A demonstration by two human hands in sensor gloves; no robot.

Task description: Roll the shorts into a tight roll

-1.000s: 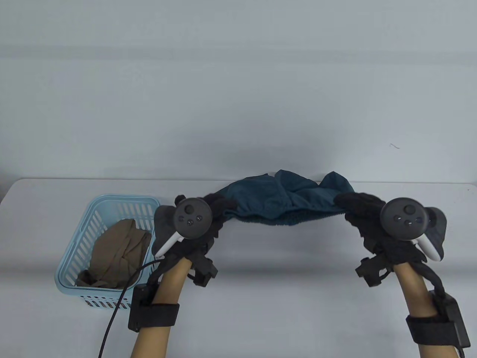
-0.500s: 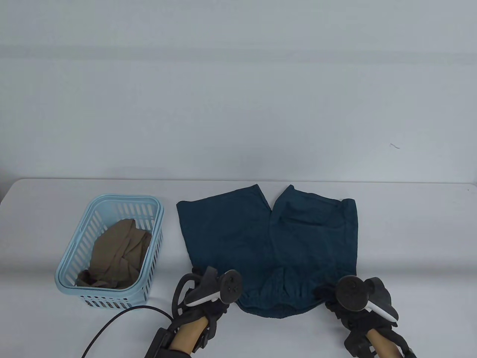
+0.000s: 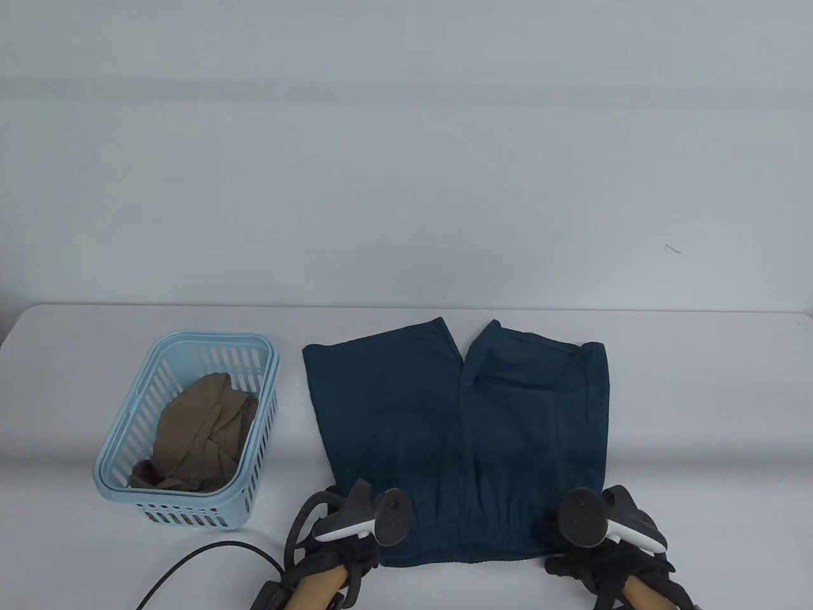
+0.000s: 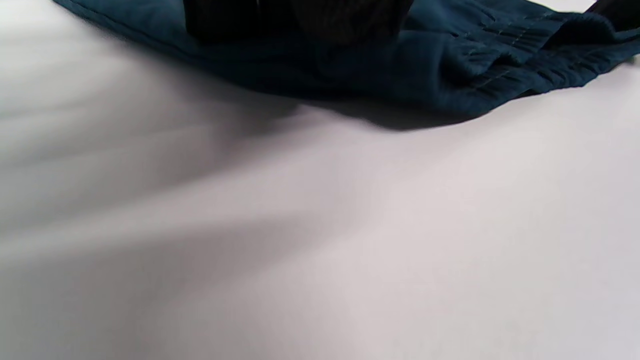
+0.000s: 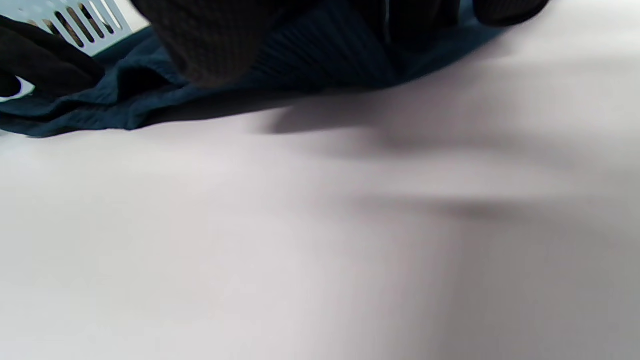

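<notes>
Shorts: dark teal, spread flat on the white bench, waistband at the near edge, two leg openings pointing to the far side; unrolled.
Waistband: gathered elastic with stitching, lying on the bench (seen close in the left wrist view).
Left hand: at the near-left corner of the waistband, black glove, tracker on the back.
Left fingers: dark, resting on the fabric at the top of the left wrist view; whether they pinch it or lie flat, cannot tell.
Right hand: at the near-right corner of the waistband.
Right fingers: bent down onto the teal cloth in the right wrist view (edge of cloth beneath them); the actual grip cannot be made out.
Basket: light blue, slotted walls, left of the shorts and apart from them.
Brown garment: crumpled inside the basket.
Cable: black, curving over the bench by the left wrist.
</notes>
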